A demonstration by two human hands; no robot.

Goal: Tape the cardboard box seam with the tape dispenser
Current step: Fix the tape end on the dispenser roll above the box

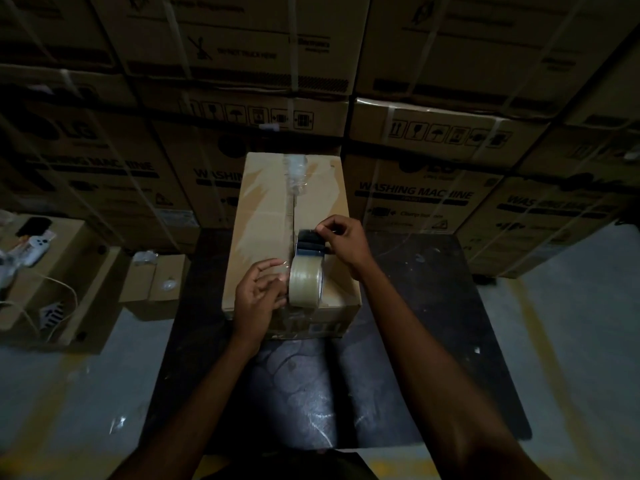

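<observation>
A brown cardboard box (263, 216) stands on a dark table (433, 306), its centre seam (293, 209) running away from me. Clear tape (295, 171) is crumpled over the seam's far end. A tape dispenser (306, 268) with a tan roll and a dark head rests on the box top near the front edge. My right hand (343, 242) grips the dispenser's dark head from the right. My left hand (259, 292) sits against the roll's left side, fingertips pinching the loose clear tape end.
Stacked washing-machine cartons (415, 188) form a wall just behind the table. Smaller open boxes (52, 282) with a white controller and cords stand on the floor at the left. Grey floor (571, 341) lies on both sides of the table.
</observation>
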